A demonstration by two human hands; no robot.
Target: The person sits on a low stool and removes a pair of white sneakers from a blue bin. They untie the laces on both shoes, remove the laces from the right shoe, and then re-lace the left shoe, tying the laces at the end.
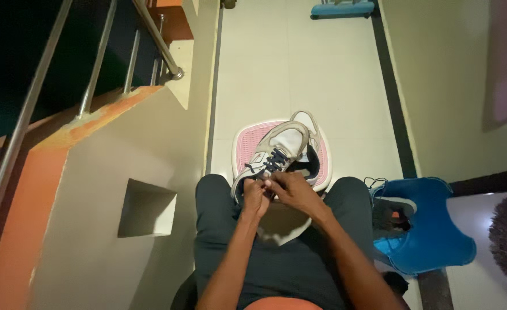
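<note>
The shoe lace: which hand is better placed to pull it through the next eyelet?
Probably the right hand: it lies over the dark lace on the white shoe, nearer the eyelets. The left hand pinches lower, at the shoe's near end.

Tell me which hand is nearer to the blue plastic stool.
Right. The right hand works the shoe laces on the side toward the blue plastic stool; the left hand sits beyond it, farther from the stool.

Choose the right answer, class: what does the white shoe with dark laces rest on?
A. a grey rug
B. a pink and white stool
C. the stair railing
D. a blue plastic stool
B: the white shoe lies on the pink and white stool, while both hands work its laces.
</note>
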